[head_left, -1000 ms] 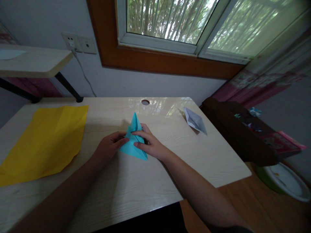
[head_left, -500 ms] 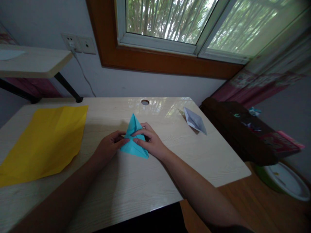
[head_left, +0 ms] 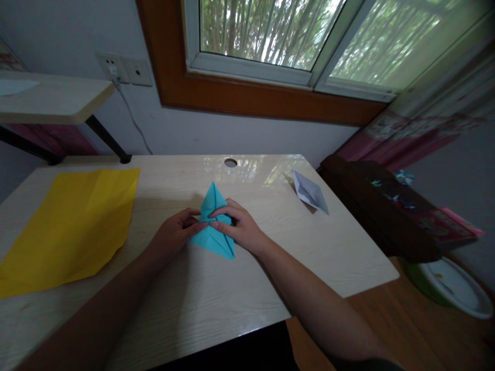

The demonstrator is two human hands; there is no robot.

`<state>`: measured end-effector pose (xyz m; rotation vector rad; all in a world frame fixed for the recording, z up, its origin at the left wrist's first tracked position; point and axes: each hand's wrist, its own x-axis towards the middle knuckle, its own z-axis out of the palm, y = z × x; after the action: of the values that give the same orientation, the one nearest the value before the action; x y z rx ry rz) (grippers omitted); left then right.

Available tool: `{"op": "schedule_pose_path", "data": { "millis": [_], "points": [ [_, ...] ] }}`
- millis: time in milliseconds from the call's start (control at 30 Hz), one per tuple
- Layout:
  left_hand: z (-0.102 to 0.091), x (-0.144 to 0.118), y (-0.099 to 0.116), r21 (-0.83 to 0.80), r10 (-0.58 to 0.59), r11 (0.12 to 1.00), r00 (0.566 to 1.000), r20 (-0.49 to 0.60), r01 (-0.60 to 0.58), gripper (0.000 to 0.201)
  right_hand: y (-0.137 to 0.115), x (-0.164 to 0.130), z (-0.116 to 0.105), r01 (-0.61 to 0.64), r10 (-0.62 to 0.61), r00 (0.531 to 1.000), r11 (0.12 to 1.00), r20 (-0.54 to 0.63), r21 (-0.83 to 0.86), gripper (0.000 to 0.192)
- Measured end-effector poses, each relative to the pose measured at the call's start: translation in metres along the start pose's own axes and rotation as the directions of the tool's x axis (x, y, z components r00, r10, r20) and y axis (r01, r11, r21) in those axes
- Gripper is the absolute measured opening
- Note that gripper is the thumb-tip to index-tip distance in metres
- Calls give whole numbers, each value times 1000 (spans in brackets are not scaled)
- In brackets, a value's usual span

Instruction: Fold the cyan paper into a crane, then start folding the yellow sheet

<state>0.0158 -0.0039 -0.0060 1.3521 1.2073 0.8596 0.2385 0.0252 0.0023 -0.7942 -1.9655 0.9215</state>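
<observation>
A folded sheet of turquoise paper point(head_left: 214, 242) is between my two hands over the middle of the desk, its pointed end up and its wider end toward me. My left hand point(head_left: 178, 229) pinches its left edge, thumb on top and the other fingers partly hidden behind. From the right, my right hand point(head_left: 242, 224) grips it with thumb and index finger on the front face, near the centre creases. Both thumb tips lie close together at the middle of the paper.
Yellow paper point(head_left: 77, 226) lies flat on the desk point(head_left: 240, 299) at left. A folded white paper piece point(head_left: 310, 191) sits at right, near the desk's edge. A cable hole point(head_left: 231, 163) is at the back, and a raised shelf point(head_left: 50, 98) stands at far left.
The lower end of the turquoise paper has shifted slightly down and toward the left, its flaps spread a little more. Both hands keep their hold in almost the same place.
</observation>
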Motion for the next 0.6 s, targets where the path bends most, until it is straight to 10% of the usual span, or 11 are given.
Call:
{"op": "schedule_pose_path", "data": {
  "millis": [600],
  "points": [
    [4,-10,13,452,442,836,869,-222,-310,16,-3,-1,11,137,-131,990,984,58,-117,7]
  ]
}}
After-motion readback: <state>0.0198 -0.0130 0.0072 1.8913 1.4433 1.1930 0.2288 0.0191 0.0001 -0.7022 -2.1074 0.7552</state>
